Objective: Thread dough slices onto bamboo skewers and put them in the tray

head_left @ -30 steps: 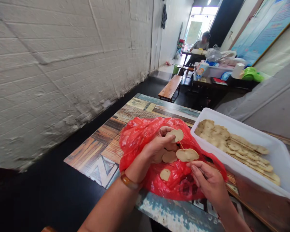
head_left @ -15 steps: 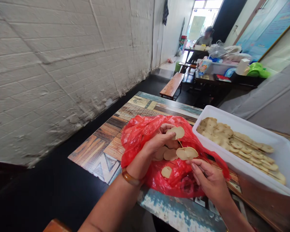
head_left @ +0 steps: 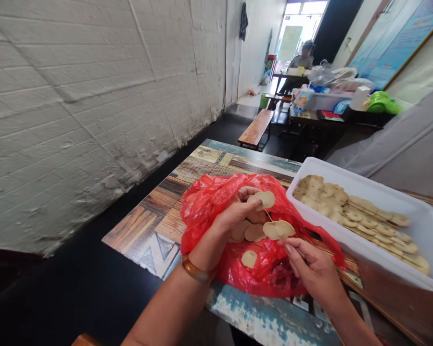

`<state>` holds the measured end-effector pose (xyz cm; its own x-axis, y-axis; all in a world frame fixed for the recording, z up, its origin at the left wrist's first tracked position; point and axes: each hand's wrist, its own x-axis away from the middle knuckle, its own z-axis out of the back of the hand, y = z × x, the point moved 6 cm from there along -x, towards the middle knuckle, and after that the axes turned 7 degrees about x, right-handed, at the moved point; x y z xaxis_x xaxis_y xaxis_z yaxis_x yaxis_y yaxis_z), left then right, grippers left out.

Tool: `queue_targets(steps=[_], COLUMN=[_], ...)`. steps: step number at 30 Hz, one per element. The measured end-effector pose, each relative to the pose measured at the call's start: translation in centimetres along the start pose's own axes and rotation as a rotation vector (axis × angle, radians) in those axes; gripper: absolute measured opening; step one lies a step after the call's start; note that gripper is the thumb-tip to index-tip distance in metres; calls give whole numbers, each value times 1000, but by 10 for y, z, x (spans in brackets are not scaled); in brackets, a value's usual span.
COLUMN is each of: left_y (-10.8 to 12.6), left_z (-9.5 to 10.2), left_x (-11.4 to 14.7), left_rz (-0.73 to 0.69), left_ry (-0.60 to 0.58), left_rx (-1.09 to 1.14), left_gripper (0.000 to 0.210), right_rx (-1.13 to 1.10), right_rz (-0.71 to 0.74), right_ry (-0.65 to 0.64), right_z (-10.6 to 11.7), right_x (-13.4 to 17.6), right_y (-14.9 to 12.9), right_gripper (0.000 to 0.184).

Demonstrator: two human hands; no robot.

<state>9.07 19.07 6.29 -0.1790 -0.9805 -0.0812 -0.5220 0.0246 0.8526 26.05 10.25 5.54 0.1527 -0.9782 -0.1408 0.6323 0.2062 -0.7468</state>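
My left hand [head_left: 234, 214] is closed with thumb and fingers on thin round beige slices [head_left: 266, 199], above a red plastic bag [head_left: 205, 197]. My right hand [head_left: 312, 266] pinches the lower end of a thin wooden skewer [head_left: 269, 216]. Threaded on that skewer, just above my right fingertips, are overlapping beige slices [head_left: 278, 229]. Its upper end reaches the slices in my left hand; whether it pierces them I cannot tell. More loose slices [head_left: 254, 233] lie in the open bag below, and a single slice [head_left: 249, 259] rests nearer me on the red plastic.
To the right, a white plastic tub [head_left: 427, 214] holds several skewers of slices [head_left: 378, 223]. Bag and tub stand on a patterned wooden table [head_left: 159, 206]. Beyond are a bench [head_left: 257, 129], a cluttered table [head_left: 317, 122] and a seated person [head_left: 302, 60]. A white wall [head_left: 111, 96] runs along the left.
The view has shifted slightly. Both hands keep nearly the same pose, with the skewer and slices between them almost unmoved.
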Motion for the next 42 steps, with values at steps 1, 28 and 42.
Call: queue_targets(steps=[1, 28, 42], left_y=[0, 0, -1], left_z=[-1, -8, -11], left_x=[0, 0, 1], left_rz=[7, 28, 44], left_ry=[9, 114, 10], left_rx=[-8, -125, -169], left_gripper=[26, 34, 35], right_rx=[1, -10, -11], right_rz=[-4, -46, -37], right_ry=[-1, -2, -7], right_z=[0, -4, -1], right_x=[0, 0, -1], right_y=[1, 9, 5], right_gripper=[30, 32, 31])
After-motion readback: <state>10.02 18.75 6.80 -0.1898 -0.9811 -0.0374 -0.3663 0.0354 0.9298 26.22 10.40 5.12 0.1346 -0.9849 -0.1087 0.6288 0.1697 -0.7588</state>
